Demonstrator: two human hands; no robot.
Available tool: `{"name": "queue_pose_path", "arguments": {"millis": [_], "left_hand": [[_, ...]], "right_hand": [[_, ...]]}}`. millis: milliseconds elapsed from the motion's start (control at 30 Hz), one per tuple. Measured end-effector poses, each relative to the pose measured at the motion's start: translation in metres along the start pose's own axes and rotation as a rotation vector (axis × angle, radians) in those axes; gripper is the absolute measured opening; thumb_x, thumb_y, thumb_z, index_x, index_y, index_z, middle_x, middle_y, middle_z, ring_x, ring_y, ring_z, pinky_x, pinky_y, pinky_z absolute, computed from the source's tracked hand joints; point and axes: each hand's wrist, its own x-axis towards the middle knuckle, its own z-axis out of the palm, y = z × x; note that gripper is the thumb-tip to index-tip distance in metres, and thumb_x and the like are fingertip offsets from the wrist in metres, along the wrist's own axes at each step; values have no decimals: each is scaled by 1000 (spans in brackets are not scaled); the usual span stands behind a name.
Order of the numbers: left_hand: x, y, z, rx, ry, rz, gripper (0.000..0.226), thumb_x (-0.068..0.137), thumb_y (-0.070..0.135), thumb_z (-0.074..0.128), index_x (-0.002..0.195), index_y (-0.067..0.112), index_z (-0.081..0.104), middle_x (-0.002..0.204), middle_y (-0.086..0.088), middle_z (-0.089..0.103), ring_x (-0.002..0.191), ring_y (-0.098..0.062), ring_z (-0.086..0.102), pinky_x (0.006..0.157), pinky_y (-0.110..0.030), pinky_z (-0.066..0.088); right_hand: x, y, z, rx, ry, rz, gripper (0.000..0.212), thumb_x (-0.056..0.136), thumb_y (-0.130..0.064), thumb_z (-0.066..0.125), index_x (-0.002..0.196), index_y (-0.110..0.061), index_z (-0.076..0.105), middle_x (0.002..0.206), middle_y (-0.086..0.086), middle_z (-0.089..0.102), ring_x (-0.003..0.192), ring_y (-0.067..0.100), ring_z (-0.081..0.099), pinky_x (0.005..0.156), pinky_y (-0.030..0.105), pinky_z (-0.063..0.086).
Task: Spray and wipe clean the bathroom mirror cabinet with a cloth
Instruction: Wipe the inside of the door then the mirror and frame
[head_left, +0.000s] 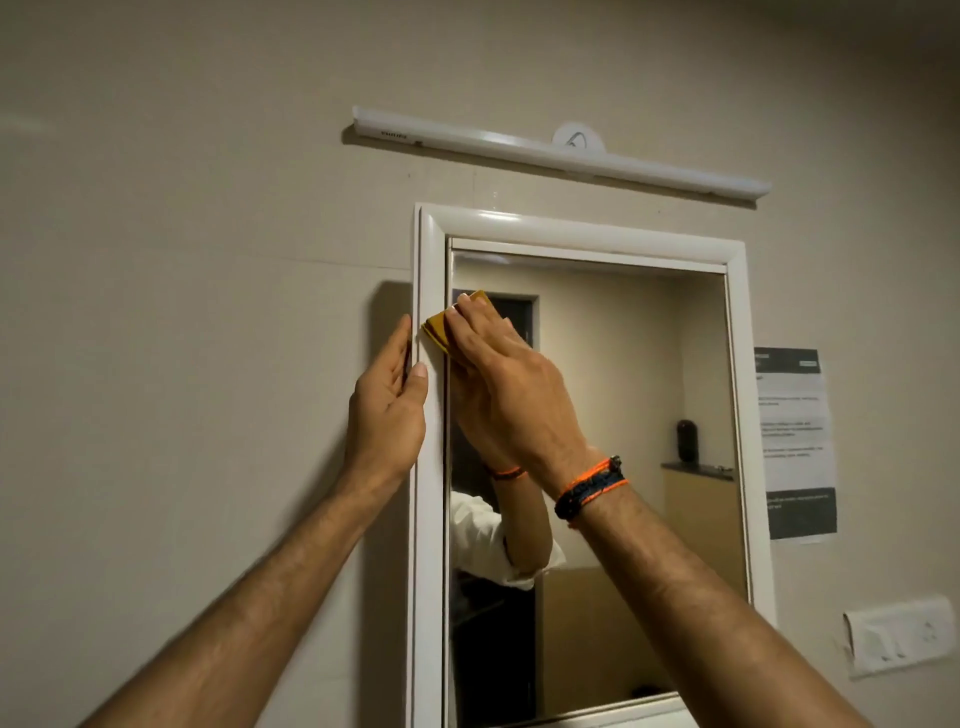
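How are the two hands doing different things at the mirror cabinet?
The right hand presses a folded yellow cloth against the mirror's left edge; the left hand holds no cloth and rests on the white frame at its outer edge. The right wrist wears orange and blue bands; the left wrist is bare. Both reach up with fairly straight fingers.

A small dark brand mark stood near the left end of the white light bar (561, 150) above the mirror, but it was too blurred to read with any certainty. A printed paper notice (795, 444) was stuck to the wall to the right of the mirror cabinet, with dark bands at its top and bottom and several lines of text between; none of those lines could be read.
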Motion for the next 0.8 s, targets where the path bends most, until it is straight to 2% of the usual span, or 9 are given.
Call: {"name": "queue_pose_path", "arguments": {"millis": [133,267,333,433,500,600,700,767,800], "left_hand": [[-12,6,-5,-19,0,-41,48,100,-1,42,148,8,37,150,-1,43,136,-6,41,113,-23,33],[-24,6,-12,-26,-7,-73,46,100,1,44,145,8,41,146,1,48,128,1,44,100,-6,36],[-33,1,-18,-36,-11,-101,45,100,1,45,145,9,43,146,-1,49,131,-3,45,104,-10,37],[-52,-9,-26,-57,-27,-176,43,101,6,45,144,12,45,145,-1,50,133,-9,47,110,-25,38],[-72,-19,-32,-77,-55,-238,41,102,10,44,143,14,46,144,0,51,133,-9,47,113,-33,37],[-108,-37,-43,-122,-74,-288,39,105,19,39,142,14,49,143,0,53,132,-11,48,113,-38,37],[-142,-46,-54,-222,-95,-393,38,106,30,31,130,20,58,131,3,61,124,-9,54,108,-29,42],[-159,-52,-56,-296,-112,-461,38,105,37,28,120,27,62,119,9,64,117,-7,56,101,-22,44],[-166,-55,-57,-327,-117,-496,41,105,39,27,123,23,60,119,9,63,117,-7,55,100,-23,44]], "right_hand": [[-1,-7,-5,6,5,7,61,86,3,68,143,-9,48,150,12,44,140,27,40,114,40,37],[-14,-18,-20,269,152,162,57,83,6,67,138,-4,54,143,15,51,131,27,51,109,35,43],[-26,-30,-27,402,193,218,53,82,6,63,134,-2,57,138,15,55,131,24,52,109,30,42],[-50,-46,-31,455,198,229,46,85,6,62,130,-1,60,134,13,59,128,20,54,109,28,43],[-72,-57,-26,446,148,226,48,84,9,63,131,-2,59,135,12,58,130,19,53,109,32,44],[-111,-74,-10,348,49,179,54,82,14,66,132,-4,59,139,12,55,132,22,51,108,39,45],[-141,-92,7,193,-83,139,56,82,19,61,134,-4,58,141,14,52,135,29,46,108,48,44],[-153,-99,12,109,-192,118,60,84,22,47,138,-3,53,146,15,46,140,31,38,110,50,40],[-156,-103,14,63,-236,102,60,85,19,37,140,-3,50,148,16,44,142,32,35,110,51,39]]}}
